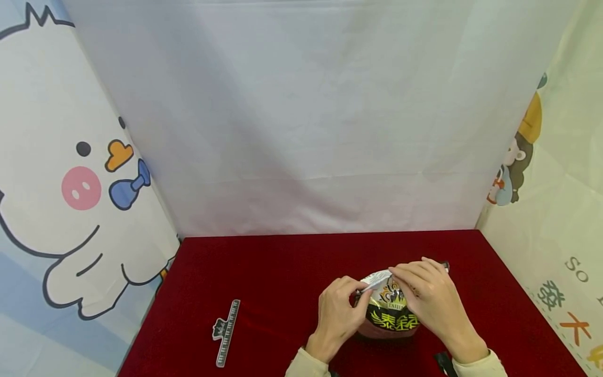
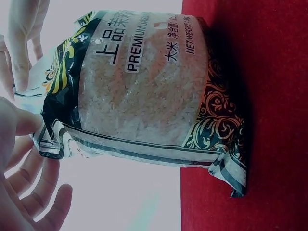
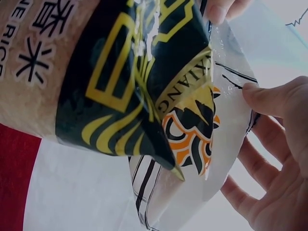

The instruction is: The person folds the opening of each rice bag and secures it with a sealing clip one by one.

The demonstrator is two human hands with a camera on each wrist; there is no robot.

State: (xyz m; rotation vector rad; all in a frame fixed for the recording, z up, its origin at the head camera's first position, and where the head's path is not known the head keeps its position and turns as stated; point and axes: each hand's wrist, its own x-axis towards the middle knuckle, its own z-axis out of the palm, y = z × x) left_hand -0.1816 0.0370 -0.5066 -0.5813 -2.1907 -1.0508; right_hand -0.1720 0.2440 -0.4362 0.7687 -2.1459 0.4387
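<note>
A bag of rice [image 1: 393, 318] stands on the red tabletop at the right front, black and gold toward its top with a clear window. In the left wrist view, grains show through the window of the rice bag [image 2: 144, 96]. My left hand [image 1: 340, 309] pinches the left end of the bag's white top edge between thumb and fingers. Further right along that edge, my right hand [image 1: 430, 299] pinches it as well. The right wrist view has the thumb of the right hand [image 3: 279, 154] on the front of the white film, its other fingers behind.
To the left on the red cloth [image 1: 282, 262] lies a flat clip-like strip [image 1: 227, 333] with a piano-key pattern and a small dark figure at its side. A white curtain [image 1: 301, 131] hangs behind the table, with printed curtains on both sides.
</note>
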